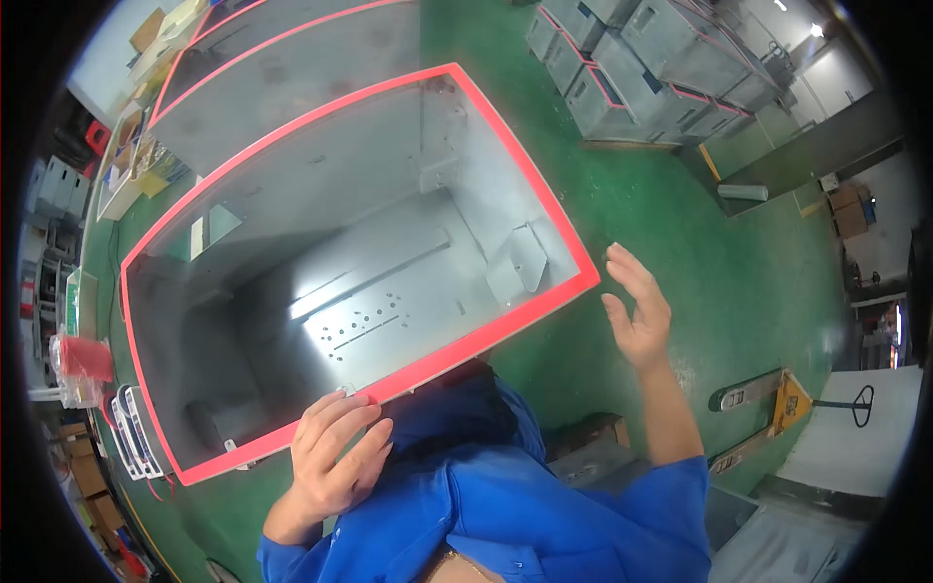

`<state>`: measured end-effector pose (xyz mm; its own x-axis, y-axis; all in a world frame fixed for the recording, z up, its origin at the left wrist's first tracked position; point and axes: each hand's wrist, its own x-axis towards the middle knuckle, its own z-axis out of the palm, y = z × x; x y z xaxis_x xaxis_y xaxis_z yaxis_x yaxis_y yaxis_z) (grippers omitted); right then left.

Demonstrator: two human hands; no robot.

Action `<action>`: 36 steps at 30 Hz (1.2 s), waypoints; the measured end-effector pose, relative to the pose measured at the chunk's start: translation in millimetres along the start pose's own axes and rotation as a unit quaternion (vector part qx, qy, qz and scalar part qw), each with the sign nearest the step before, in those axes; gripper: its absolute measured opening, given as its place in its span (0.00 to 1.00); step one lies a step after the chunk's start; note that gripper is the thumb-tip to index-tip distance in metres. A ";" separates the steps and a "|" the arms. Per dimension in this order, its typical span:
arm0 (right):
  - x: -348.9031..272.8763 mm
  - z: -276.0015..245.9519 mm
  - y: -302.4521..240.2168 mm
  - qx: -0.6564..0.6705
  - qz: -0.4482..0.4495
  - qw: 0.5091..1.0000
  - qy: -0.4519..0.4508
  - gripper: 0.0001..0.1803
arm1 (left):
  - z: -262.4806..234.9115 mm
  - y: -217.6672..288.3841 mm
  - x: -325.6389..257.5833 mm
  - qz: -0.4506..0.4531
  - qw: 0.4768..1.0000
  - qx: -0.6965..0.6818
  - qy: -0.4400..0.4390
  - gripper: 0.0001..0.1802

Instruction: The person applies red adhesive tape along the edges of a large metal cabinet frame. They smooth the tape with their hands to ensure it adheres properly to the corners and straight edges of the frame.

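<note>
In front of me stands a large grey metal box (321,185), its open top facing me and a red strip (466,348) running all round the rim. Inside, a row of small holes and slots shows in the floor, and a bracket sits in the right corner. My left hand (335,457) is at the near rim, its fingertips over the red strip, loosely bent and slightly apart, with nothing visible in them. Beyond the box's right corner my right hand (641,311) is raised in the air, apart from the rim. Its fingers and thumb are spread, and it holds nothing.
Behind is another grey box (282,78) with red edging. More grey metal boxes (622,87) are stacked at the far right. A yellow pallet jack (792,400) stands at the right on the green floor (719,282). Shelving with cartons (87,471) lines the left.
</note>
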<state>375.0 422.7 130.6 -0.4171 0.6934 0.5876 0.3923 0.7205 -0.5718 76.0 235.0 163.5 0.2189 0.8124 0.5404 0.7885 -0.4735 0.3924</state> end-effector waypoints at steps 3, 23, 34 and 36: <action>16.8 -5.1 20.8 0.082 -0.039 0.992 -0.091 0.16 | -4.5 8.3 11.9 -0.014 1.000 -0.010 -0.013 0.14; 76.7 -17.5 43.2 0.099 -0.316 0.919 -0.215 0.09 | 52.8 38.2 68.6 -0.010 1.000 -0.010 0.022 0.16; 64.9 -6.7 37.8 0.119 -0.192 0.955 -0.192 0.12 | 30.9 27.4 1.2 -0.100 0.984 0.010 0.147 0.12; 62.3 -3.0 27.8 0.086 -0.173 0.963 -0.187 0.10 | 21.9 25.7 -19.6 -0.113 0.978 0.020 0.175 0.12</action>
<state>362.4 485.9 153.0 -0.7772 0.3368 0.5315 0.0475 0.8737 -0.4842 104.5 214.4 146.7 -0.1683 0.7250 0.6679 0.8178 -0.2756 0.5052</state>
